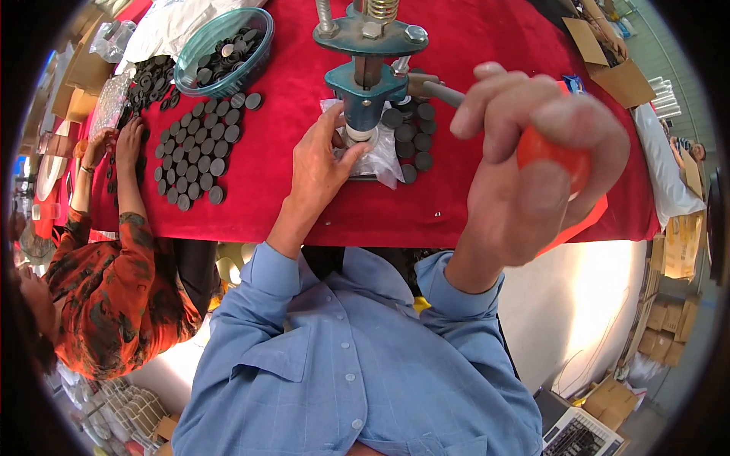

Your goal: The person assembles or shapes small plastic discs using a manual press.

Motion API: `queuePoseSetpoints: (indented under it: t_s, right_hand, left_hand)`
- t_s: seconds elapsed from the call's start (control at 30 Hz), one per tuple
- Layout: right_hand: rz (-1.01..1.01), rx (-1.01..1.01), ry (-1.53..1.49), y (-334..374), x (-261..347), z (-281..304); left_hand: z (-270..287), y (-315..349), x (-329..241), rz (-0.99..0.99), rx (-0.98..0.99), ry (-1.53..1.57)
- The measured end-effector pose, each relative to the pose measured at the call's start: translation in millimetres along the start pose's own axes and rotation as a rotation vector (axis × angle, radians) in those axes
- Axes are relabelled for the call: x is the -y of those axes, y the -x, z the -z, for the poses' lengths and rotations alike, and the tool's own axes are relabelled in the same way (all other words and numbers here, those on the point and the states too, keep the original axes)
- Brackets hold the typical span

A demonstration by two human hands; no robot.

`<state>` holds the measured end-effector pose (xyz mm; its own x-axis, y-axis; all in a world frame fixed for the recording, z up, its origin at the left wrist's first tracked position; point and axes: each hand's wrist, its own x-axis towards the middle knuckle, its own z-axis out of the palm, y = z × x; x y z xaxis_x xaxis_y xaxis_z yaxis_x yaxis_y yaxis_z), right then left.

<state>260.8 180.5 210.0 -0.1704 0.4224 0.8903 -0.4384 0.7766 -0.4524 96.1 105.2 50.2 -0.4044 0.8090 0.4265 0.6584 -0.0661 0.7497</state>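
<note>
A teal metal hand press (366,99) stands in front of me on the red-covered table. Its lever (445,93) sticks out to the right, toward my raised right hand (513,167). The fingers of that hand are wrapped round a red-orange ball knob (549,152). My left hand (321,157) curls beside the press head, thumb and fingers at a small white round piece (360,137) under it. What the fingertips pinch is partly hidden. Clear plastic film (386,156) lies beneath. Dark round discs (423,143) sit in rows just right of the press.
More dark discs (199,152) spread over the red cloth (258,194) on the left. Behind them stands a teal-tinted basin (262,57) filled with dark parts. A co-worker in an orange patterned shirt (122,300) handles parts at far left. Cardboard boxes (623,80) line the right side.
</note>
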Motion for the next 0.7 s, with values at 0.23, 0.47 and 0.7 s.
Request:
queuePoseSetpoints:
  t_s: [0.23,0.47,0.7]
  right_hand:
    - [-0.009,0.013,-0.096,63,17,3]
    - [-0.015,-0.063,0.081,110,25,-3]
    - [0.038,0.002,0.108,86,22,5]
  left_hand:
    - [22,-1,21,0.039,-0.078,0.128]
    - [64,-31,96,-0.027,-0.282,-0.738]
    - [60,-38,123,-0.11,-0.181,-0.624]
